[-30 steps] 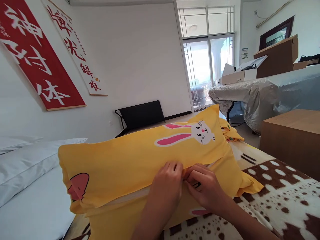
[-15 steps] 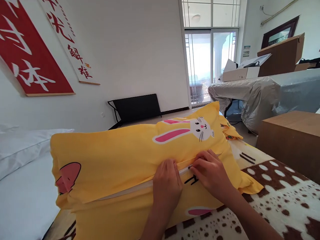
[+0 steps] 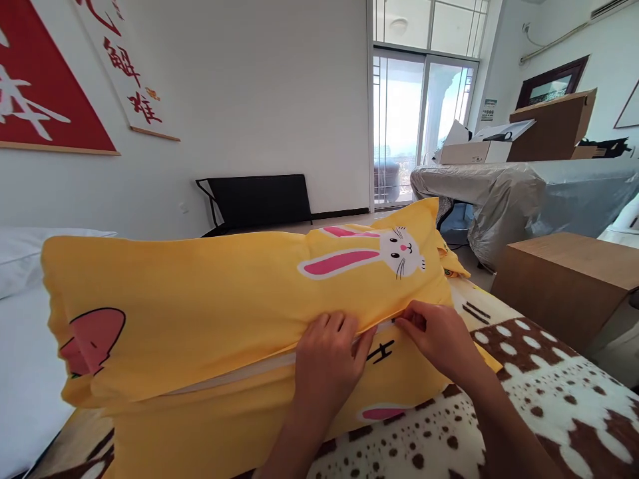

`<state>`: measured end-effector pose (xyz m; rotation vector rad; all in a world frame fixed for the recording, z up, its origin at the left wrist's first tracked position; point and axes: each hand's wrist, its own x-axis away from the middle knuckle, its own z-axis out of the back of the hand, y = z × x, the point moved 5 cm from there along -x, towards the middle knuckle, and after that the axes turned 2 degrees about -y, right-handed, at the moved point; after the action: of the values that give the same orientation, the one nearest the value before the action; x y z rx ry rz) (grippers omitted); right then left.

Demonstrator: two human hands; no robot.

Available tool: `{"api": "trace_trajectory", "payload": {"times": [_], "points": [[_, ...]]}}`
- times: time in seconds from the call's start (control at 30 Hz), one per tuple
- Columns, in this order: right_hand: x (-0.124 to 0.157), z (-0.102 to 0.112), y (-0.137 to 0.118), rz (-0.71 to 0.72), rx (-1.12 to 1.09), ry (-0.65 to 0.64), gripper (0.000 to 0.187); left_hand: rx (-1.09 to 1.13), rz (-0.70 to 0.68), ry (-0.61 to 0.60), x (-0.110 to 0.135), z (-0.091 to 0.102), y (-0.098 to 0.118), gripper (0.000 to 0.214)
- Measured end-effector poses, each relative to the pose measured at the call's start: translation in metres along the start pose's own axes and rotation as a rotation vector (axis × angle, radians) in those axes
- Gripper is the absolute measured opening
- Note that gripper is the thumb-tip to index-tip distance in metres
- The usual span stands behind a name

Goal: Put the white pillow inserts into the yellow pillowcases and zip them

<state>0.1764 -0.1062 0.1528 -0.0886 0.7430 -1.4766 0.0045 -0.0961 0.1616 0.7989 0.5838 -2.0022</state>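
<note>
A yellow pillowcase (image 3: 200,293) with a white rabbit print lies in front of me, plumped out by something inside. Across its side runs a long slit with a pale zipper (image 3: 249,370), gaping on the left. Around the fabric edge near the middle of the slit, my left hand (image 3: 327,359) is closed, thumb stretched along the zipper. Farther right, my right hand (image 3: 436,336) pinches at the zipper line, a small dark zipper pull (image 3: 393,320) at its fingertips. The fingertips partly hide the pull.
Beneath the pillowcase spreads a brown and cream patterned blanket (image 3: 539,399). White bedding (image 3: 24,352) is at the left. A brown box (image 3: 559,279) stands on the right, before a plastic-covered table (image 3: 479,183) bearing cartons. A black folding frame (image 3: 259,199) leans by the wall.
My right hand has slid slightly right along the zipper with the pull. My left hand's thumb now stretches farther along the slit. The view has turned somewhat.
</note>
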Motion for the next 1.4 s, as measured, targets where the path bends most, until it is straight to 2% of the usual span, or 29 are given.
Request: {"api": "trace_trajectory", "payload": {"times": [0.37,0.73,1.07,1.4], "points": [[-0.01,0.016,0.026,-0.102,0.02,-0.023,0.017,-0.003,0.026,0.063,0.0,0.004,0.003,0.031],[-0.015,0.019,0.045,-0.139,0.067,-0.017,0.016,-0.027,0.009,0.08,0.0,0.005,0.004,0.031],[-0.015,0.023,0.044,-0.165,0.087,-0.012,0.017,-0.036,-0.001,0.101,-0.002,0.004,0.002,0.031],[-0.017,0.024,0.057,-0.193,0.089,0.012,0.017,-0.03,-0.01,0.113,-0.001,0.005,0.003,0.031]]}}
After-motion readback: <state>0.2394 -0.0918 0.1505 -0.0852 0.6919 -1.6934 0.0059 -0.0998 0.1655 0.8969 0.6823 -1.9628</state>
